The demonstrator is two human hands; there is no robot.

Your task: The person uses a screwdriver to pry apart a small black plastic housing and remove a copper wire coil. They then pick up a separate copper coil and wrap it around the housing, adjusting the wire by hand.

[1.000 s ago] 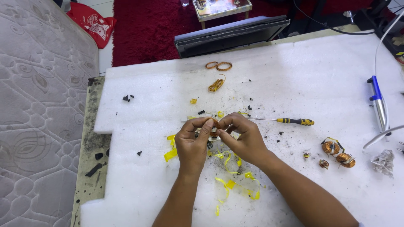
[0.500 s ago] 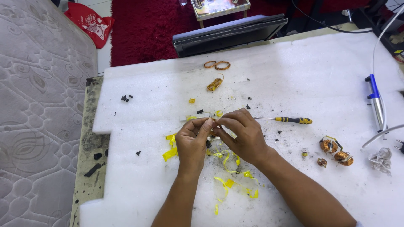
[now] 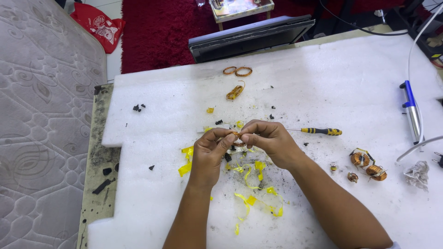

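- Fingers: your left hand [image 3: 210,152] and right hand [image 3: 270,140] pinch one small copper coil [image 3: 237,138], mid foam sheet [image 3: 323,83].
- Risk: thin wire may snap or slip among yellow tape scraps [image 3: 251,177].

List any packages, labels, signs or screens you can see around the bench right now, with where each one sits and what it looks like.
Red plastic bag with a white printed patch: on the floor at top left, beside the grey quilted mattress, crumpled.
Dark flat panel with a grey frame, possibly a screen: lying at the far edge of the white foam bench top, face not visible.
Flat box or tray with a colourful printed top: on the red carpet, cut off at the top edge.
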